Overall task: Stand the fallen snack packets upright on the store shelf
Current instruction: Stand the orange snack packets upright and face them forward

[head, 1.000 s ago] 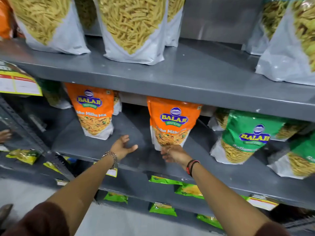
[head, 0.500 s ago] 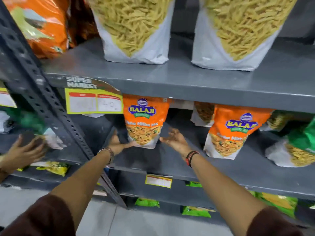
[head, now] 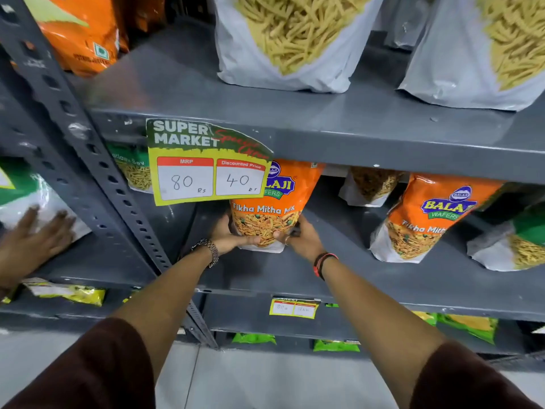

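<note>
Got both hands on the orange snack packet [head: 267,208] on the middle shelf [head: 354,278], left hand [head: 228,236] and right hand [head: 298,237] gripping its lower corners. It's standing upright, just behind the yellow price tag [head: 206,166].

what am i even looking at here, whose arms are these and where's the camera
The camera sits on a person's head, looking forward and down, so the two arms reaching out from the bottom edge are that person's own. There is no machine here, just bare hands.

The left hand and right hand grip the lower sides of an orange Tikha Mitha Mix packet standing on a grey metal shelf. A second orange packet stands further right. A yellow price tag hangs from the shelf above, where large clear bags of yellow sticks sit. At the far left, another person's hand rests on a packet in the next bay.
</note>
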The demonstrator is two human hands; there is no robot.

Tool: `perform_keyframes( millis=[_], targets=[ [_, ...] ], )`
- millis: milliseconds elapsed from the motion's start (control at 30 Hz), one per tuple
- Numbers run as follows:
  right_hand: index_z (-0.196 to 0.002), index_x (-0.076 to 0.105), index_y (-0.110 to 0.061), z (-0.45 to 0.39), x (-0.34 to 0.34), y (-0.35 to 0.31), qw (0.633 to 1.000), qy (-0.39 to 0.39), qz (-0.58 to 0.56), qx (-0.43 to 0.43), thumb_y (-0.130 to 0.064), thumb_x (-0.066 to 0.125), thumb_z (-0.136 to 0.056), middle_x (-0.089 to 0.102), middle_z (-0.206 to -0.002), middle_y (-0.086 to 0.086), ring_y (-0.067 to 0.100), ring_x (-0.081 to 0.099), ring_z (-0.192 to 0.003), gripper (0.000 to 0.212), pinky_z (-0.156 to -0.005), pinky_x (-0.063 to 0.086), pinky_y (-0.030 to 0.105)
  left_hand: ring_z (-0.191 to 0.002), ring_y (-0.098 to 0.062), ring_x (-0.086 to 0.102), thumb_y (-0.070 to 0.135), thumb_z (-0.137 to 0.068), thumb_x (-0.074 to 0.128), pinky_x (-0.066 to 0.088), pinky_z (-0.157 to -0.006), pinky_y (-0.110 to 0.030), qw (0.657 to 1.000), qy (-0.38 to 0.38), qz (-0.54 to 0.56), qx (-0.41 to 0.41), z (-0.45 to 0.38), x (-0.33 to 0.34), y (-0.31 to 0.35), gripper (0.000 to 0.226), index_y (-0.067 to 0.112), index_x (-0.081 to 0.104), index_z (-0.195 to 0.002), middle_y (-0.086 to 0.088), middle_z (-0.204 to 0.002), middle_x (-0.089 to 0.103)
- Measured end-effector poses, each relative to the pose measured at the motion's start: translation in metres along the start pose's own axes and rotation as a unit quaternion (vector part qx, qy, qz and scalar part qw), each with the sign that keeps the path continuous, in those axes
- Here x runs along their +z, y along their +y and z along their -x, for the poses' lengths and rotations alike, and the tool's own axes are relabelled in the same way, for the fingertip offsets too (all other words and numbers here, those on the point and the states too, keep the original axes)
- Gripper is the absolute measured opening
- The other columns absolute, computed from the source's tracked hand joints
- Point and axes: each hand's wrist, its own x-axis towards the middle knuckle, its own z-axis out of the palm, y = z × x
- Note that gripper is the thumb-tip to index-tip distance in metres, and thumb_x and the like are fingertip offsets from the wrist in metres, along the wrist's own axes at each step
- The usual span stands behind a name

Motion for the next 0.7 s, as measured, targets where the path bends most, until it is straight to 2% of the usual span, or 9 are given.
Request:
perform_keyframes(
  millis=[100, 167, 267, 367, 433, 500, 600, 700],
  targets=[
    [-0.130, 0.042, -0.015, 0.002, 0.001, 0.007, 1.000, 0.005, 0.014, -0.001, -0.025, 0.072, -0.076, 0.055, -0.133, 0.009, 0.028, 0.050, -0.124, 0.063, -0.103, 0.043, 0.045, -0.128, -0.028, 0.048, 0.015, -0.062, 0.083, 0.038, -0.093, -0.029, 1.000, 0.002, 0.012, -0.001, 0.002, 0.001, -0.008, 0.083, 0.010, 0.040, -0.133, -0.011, -0.137, 0.052],
    [-0.129, 0.044, -0.015, 0.003, 0.002, 0.009, 1.000, 0.001, 0.011, -0.006, -0.026, 0.073, -0.074, 0.056, -0.132, 0.009, 0.028, 0.051, -0.123, 0.063, -0.102, 0.044, 0.044, -0.128, -0.028, 0.048, 0.015, -0.063, 0.083, 0.037, -0.092, -0.028, 1.000, 0.001, 0.003, 0.001, 0.007, 0.001, -0.006, 0.083, 0.009, 0.040, -0.133, -0.011, -0.137, 0.052],
    [-0.129, 0.046, -0.014, 0.002, -0.003, 0.009, 1.000, -0.014, 0.025, -0.005, -0.027, 0.075, -0.072, 0.057, -0.131, 0.009, 0.027, 0.051, -0.123, 0.065, -0.102, 0.044, 0.043, -0.128, -0.028, 0.048, 0.015, -0.062, 0.083, 0.039, -0.100, -0.035, 1.000, -0.003, 0.015, -0.006, 0.009, -0.001, -0.010, 0.085, 0.008, 0.038, -0.134, -0.013, -0.138, 0.052],
    [-0.133, 0.039, -0.017, 0.001, -0.017, 0.015, 0.997, -0.052, 0.063, 0.003, -0.025, 0.076, -0.070, 0.053, -0.134, 0.005, 0.025, 0.050, -0.124, 0.074, -0.104, 0.044, 0.046, -0.126, -0.027, 0.049, 0.011, -0.063, 0.082, 0.042, -0.104, -0.042, 1.000, 0.008, 0.026, -0.010, 0.018, 0.001, -0.017, 0.084, 0.006, 0.036, -0.134, -0.013, -0.137, 0.051],
    [-0.136, 0.035, -0.016, 0.007, -0.036, 0.027, 0.996, -0.058, 0.070, 0.020, -0.023, 0.076, -0.071, 0.051, -0.132, 0.002, 0.021, 0.048, -0.123, 0.077, -0.106, 0.042, 0.043, -0.120, -0.023, 0.051, 0.006, -0.063, 0.081, 0.044, -0.100, -0.039, 0.998, 0.022, 0.051, -0.011, 0.027, 0.007, -0.022, 0.082, 0.004, 0.038, -0.133, -0.008, -0.126, 0.054],
    [-0.131, 0.041, -0.013, 0.015, -0.056, 0.043, 0.996, -0.047, 0.066, 0.024, -0.018, 0.073, -0.074, 0.056, -0.121, 0.004, 0.019, 0.051, -0.114, 0.066, -0.103, 0.044, 0.038, -0.115, -0.022, 0.053, 0.001, -0.067, 0.077, 0.044, -0.096, -0.036, 0.997, 0.042, 0.071, -0.010, 0.030, 0.007, -0.034, 0.071, 0.003, 0.043, -0.130, -0.005, -0.118, 0.055],
    [-0.114, 0.055, -0.008, 0.035, -0.097, 0.072, 0.996, -0.015, 0.083, -0.005, -0.012, 0.070, -0.077, 0.062, -0.093, 0.000, 0.019, 0.058, -0.094, 0.040, -0.092, 0.050, 0.031, -0.110, -0.024, 0.058, 0.008, -0.072, 0.075, 0.046, -0.091, -0.034, 0.991, 0.133, 0.024, -0.021, 0.032, 0.023, -0.047, 0.048, -0.002, 0.055, -0.115, -0.011, -0.114, 0.063],
    [-0.102, 0.062, -0.011, 0.058, -0.144, 0.094, 0.996, 0.009, 0.084, -0.012, -0.011, 0.069, -0.077, 0.062, -0.083, 0.002, 0.018, 0.057, -0.081, 0.026, -0.077, 0.048, 0.016, -0.105, -0.024, 0.056, 0.012, -0.073, 0.074, 0.041, -0.083, -0.031, 0.968, 0.246, -0.003, -0.055, 0.051, 0.063, -0.032, 0.034, -0.006, 0.059, -0.097, -0.017, -0.101, 0.062]
  ],
)
